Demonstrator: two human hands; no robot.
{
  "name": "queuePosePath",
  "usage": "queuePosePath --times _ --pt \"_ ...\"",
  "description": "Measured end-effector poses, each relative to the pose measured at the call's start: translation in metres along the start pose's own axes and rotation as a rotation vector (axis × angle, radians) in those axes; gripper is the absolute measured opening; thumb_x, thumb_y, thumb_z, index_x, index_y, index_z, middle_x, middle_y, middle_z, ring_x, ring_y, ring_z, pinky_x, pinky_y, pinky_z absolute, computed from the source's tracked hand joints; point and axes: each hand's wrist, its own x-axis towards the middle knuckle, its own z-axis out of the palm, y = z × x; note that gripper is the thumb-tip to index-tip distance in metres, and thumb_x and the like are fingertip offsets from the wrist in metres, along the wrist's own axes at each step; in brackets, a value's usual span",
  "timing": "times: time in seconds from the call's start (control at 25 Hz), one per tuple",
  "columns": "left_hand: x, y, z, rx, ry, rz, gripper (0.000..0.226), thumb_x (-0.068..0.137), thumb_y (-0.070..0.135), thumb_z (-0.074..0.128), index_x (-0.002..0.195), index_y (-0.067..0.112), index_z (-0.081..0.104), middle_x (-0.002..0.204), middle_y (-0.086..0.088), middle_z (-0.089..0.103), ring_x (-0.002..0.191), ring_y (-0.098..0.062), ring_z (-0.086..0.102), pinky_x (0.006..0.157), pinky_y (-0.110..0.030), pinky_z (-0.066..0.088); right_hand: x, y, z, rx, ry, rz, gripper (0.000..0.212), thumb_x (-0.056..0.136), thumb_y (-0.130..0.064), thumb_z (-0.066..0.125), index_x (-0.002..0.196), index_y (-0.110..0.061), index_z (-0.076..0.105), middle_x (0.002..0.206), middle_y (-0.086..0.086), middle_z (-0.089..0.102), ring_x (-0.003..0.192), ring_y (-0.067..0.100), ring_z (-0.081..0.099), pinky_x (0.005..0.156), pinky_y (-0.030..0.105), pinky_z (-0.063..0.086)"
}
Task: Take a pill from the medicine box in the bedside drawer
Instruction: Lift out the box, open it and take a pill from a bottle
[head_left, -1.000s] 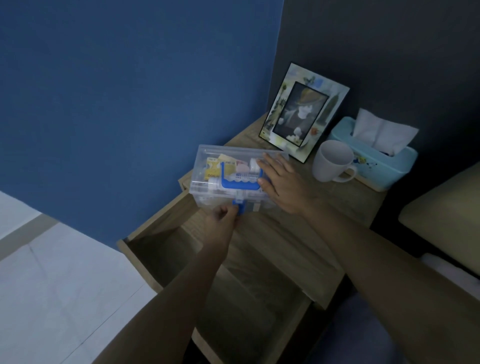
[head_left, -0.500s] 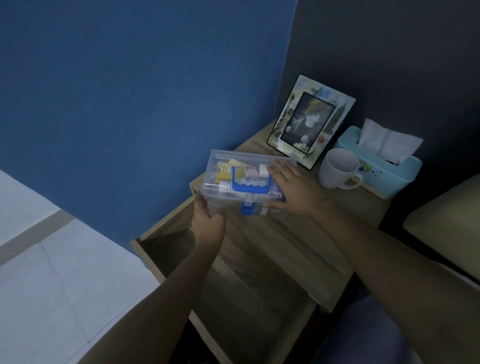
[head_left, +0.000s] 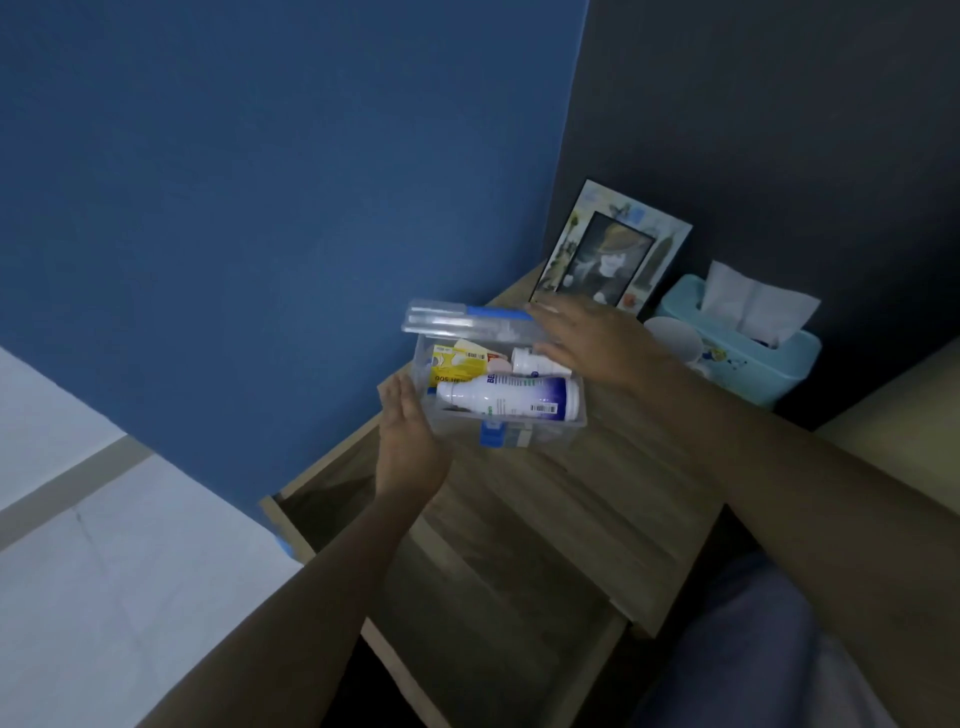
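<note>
The clear plastic medicine box (head_left: 540, 435) stands on the left end of the wooden nightstand top (head_left: 597, 499). Its lid (head_left: 457, 317) is swung up and back. Inside lie a large white bottle with a blue label (head_left: 511, 397), a small white bottle (head_left: 525, 361) and yellow packets (head_left: 460, 364). My left hand (head_left: 410, 441) rests flat against the box's left wall. My right hand (head_left: 597, 343) hovers over the box's right end, fingers spread, its fingertips at the lid's right edge. The bedside drawer (head_left: 467, 597) stands pulled out below.
Behind the box on the nightstand stand a picture frame (head_left: 613, 249), a white mug (head_left: 675, 338) partly hidden by my right hand, and a light blue tissue box (head_left: 753, 358). A blue wall is at the left, a bed edge (head_left: 909, 415) at the right.
The box's lid, shut before, now stands raised. My left hand left the blue front latch and went to the box's left side. My right hand rose off the lid's top.
</note>
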Motion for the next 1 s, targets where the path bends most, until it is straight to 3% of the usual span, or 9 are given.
queuePosePath --times 0.08,0.16,0.36,0.56,0.76,1.0 --pt "0.008 -0.007 -0.004 0.272 -0.118 0.145 0.083 0.084 0.001 0.045 0.147 0.004 -0.008 0.159 -0.016 -0.010 0.146 -0.030 -0.011 0.118 -0.040 0.003 0.012 0.007 -0.009 -0.099 0.094 -0.005 0.033 0.088 -0.017 0.056 0.117 -0.002 0.058 0.110 0.023 0.063 0.093 0.040 0.061 0.073 0.045 0.053" --pt "0.013 -0.014 -0.008 0.415 -0.191 0.207 0.083 0.085 0.003 0.044 0.146 0.003 -0.012 0.158 -0.018 -0.015 0.145 -0.031 -0.014 0.117 -0.039 0.000 0.024 0.011 -0.015 -0.132 0.064 0.050 0.027 0.092 -0.015 0.048 0.114 -0.003 0.057 0.106 0.020 0.062 0.094 0.036 0.059 0.072 0.044 0.051" --pt "0.029 -0.025 -0.013 0.501 -0.264 0.306 0.086 0.084 0.003 0.045 0.146 0.005 -0.015 0.157 -0.015 -0.019 0.144 -0.030 -0.018 0.116 -0.036 -0.006 0.042 0.028 -0.008 -0.076 -0.021 0.141 0.037 0.094 -0.011 0.039 0.129 -0.002 0.044 0.131 0.020 0.048 0.117 0.033 0.048 0.094 0.047 0.044" --pt "0.045 -0.029 -0.012 0.367 -0.323 0.335 0.091 0.079 -0.002 0.049 0.147 0.009 -0.011 0.158 -0.010 -0.017 0.146 -0.024 -0.015 0.118 -0.032 0.007 0.044 0.032 0.010 -0.061 -0.006 0.202 0.055 0.095 -0.025 0.039 0.143 -0.003 0.022 0.139 0.019 0.042 0.123 0.034 0.042 0.104 0.044 0.036" --pt "0.048 -0.035 -0.010 0.321 -0.301 0.367 0.091 0.080 -0.005 0.049 0.147 0.011 -0.010 0.159 -0.008 -0.017 0.146 -0.022 -0.013 0.114 -0.027 0.021 0.058 0.046 0.021 -0.079 -0.072 0.211 0.063 0.094 -0.032 0.039 0.144 0.000 0.018 0.149 0.019 0.032 0.135 0.032 0.033 0.112 0.043 0.025" --pt "0.051 -0.038 -0.007 0.305 -0.298 0.367 0.091 0.081 -0.004 0.049 0.147 0.013 -0.013 0.158 -0.006 -0.020 0.146 -0.021 -0.014 0.112 -0.025 0.025 0.081 0.059 0.030 -0.038 -0.109 0.240 0.065 0.094 -0.040 0.039 0.142 0.001 0.022 0.148 0.019 0.034 0.134 0.030 0.036 0.110 0.041 0.032"
